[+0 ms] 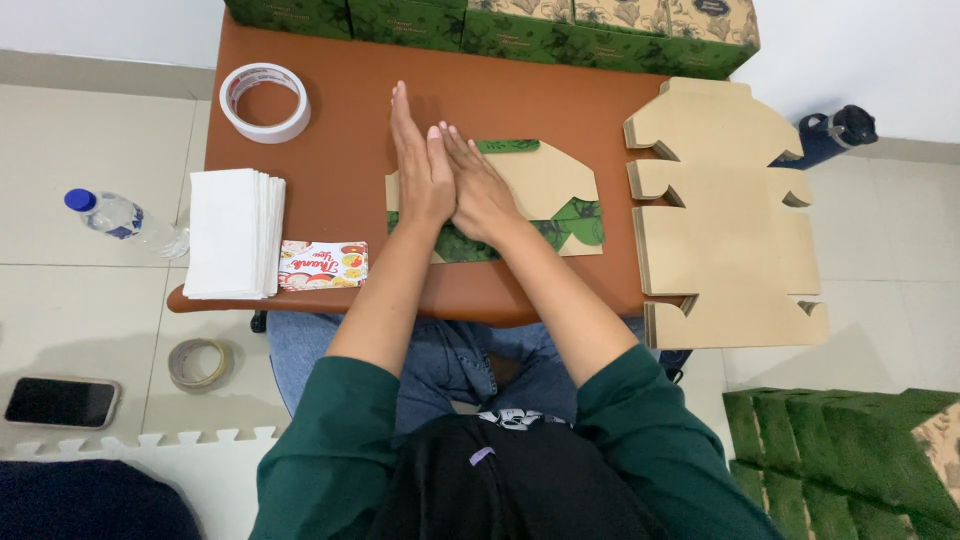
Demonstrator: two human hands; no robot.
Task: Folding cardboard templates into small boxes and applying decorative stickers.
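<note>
A flat cardboard box blank, tan with a green leafy printed side showing at its folded flaps, lies in the middle of the brown table. Both my hands rest on its left part, side by side. My left hand is stretched out flat with fingers straight, pointing away from me. My right hand lies flat beside it, palm down, pressing on the blank. Neither hand grips anything.
A stack of unfolded tan blanks overhangs the table's right edge. White tape roll, white paper stack and colourful cards sit left. Green boxes line the back. On the floor: water bottle, phone, tape ring.
</note>
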